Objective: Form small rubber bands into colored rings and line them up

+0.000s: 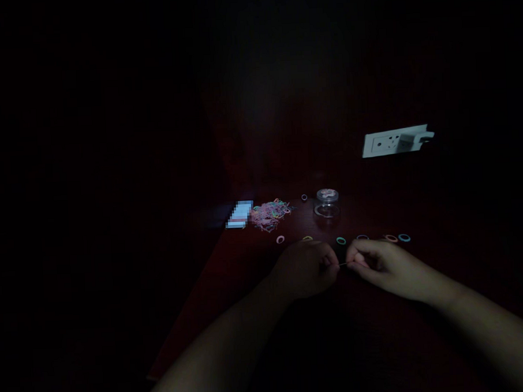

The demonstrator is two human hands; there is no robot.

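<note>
A thin pale strand (343, 264) is stretched across the small gap between my two hands; it is too fine and dark to tell its kind. My left hand (308, 269) pinches one end with curled fingers. At the other end, the fingertips of my right hand (383, 263) are pinched together. Just beyond the hands lies a loose row of small coloured rings, among them a pink ring (278, 241), a yellow ring (307, 238), a green ring (338, 239) and a blue ring (399, 237). My hands partly cover some of them.
A heap of thin coloured bands (271, 216) lies beside a bright, blurred-out rectangle (240, 214) at the dark red table's (209, 296) left edge. A clear lidded jar (327, 196) stands behind the rings. On the back wall is a socket panel (378, 145) with a plug (410, 140).
</note>
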